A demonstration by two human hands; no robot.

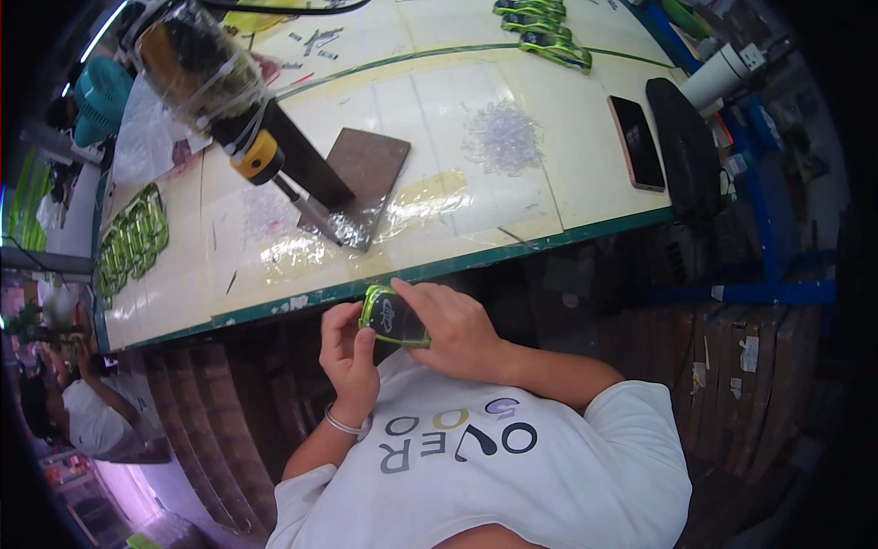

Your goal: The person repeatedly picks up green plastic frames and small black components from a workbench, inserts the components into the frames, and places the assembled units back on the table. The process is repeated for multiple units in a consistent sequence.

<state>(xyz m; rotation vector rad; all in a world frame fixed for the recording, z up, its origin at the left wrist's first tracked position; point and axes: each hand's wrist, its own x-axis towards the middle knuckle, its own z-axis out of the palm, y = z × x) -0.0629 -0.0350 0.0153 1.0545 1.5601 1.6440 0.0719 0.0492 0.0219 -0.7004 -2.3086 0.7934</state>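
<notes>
Between my two hands, just past the table's near edge and above my lap, is a green toy car shell (391, 318) with a dark middle and a pale line marking. My left hand (350, 361) is closed on its left end, thumb and fingers at the rim. My right hand (457, 329) wraps its right end, with the thumb along the upper edge. The palm of that hand hides part of the shell. On the table ahead, a screwdriver-like machine (261, 156) wrapped in clear plastic points its tip down at a brown flat block (380, 160).
A pile of small clear pieces (505, 137) lies right of the block. Green shells stand in a row (133, 238) at left and in a stack (553, 41) at far right. A phone (636, 142) lies by a black case (681, 146). Another person (101, 412) works at far left.
</notes>
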